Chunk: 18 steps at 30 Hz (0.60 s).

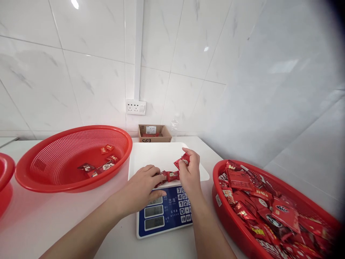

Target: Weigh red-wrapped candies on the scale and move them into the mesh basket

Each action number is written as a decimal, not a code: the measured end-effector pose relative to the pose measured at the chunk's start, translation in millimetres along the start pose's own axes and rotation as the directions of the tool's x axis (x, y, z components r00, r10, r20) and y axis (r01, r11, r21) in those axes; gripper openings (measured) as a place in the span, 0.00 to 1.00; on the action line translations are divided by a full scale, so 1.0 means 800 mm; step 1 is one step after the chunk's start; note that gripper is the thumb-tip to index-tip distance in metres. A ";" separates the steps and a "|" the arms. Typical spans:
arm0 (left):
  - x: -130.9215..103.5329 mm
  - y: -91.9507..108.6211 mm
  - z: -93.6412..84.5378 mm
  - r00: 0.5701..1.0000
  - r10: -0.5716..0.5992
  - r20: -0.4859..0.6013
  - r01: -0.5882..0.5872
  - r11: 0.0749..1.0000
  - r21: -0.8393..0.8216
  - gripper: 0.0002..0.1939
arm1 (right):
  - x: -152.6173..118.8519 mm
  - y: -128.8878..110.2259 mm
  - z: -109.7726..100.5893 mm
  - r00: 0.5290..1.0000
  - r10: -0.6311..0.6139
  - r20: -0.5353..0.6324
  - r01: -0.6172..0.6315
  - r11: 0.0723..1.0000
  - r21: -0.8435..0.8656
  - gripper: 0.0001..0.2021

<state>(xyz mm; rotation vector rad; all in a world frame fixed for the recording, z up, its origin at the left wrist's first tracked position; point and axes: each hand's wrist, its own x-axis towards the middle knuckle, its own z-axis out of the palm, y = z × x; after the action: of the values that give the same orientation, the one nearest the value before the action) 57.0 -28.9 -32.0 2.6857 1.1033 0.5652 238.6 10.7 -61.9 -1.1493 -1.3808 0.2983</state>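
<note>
A white scale (151,154) with a blue keypad panel stands in front of me. My left hand (147,185) is curled over dark red wrapped sweets (161,181) at the front edge of the weighing plate, its thumb lower down over the display. Beside them lies another red wrapped sweet (173,176), near the fingers of both hands. Above the plate's right side, my right hand (191,171) pinches a red packet (182,160) between thumb and fingers. Part of that packet is hidden by the hand.
To the left, a red mesh basket (72,133) holds several small packets; another red basket (4,169) is cut off by the frame. A red basket (219,205) heaped with red packets stands at right. Behind the scale, a cardboard box (155,139) sits near the tiled wall.
</note>
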 end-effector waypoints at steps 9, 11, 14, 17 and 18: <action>-0.002 -0.007 -0.002 0.999 -0.011 -0.047 0.010 0.999 -0.030 0.08 | -0.001 -0.002 -0.002 0.974 -0.072 0.215 0.135 0.946 -0.296 0.20; -0.002 -0.006 -0.004 0.996 -0.054 -0.069 0.053 0.998 -0.016 0.08 | 0.000 -0.005 -0.006 0.979 -0.051 0.196 0.123 0.918 -0.377 0.18; -0.003 -0.004 -0.008 0.989 -0.136 -0.064 0.137 0.991 0.001 0.08 | 0.001 -0.013 -0.012 0.956 0.048 0.291 0.088 0.896 -0.436 0.13; -0.004 -0.002 -0.010 0.986 -0.161 -0.049 0.161 0.987 0.010 0.10 | -0.001 -0.020 -0.013 0.881 0.112 0.460 0.101 0.905 -0.414 0.10; -0.004 -0.002 -0.010 0.986 -0.158 -0.044 0.158 0.987 0.003 0.11 | -0.002 -0.021 -0.013 0.861 0.114 0.496 0.108 0.912 -0.397 0.11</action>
<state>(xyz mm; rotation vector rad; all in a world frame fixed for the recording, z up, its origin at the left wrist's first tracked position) 50.6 -29.9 -26.0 2.5717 1.3174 0.5957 239.4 -3.0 -47.7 -1.4892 -1.9821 0.3391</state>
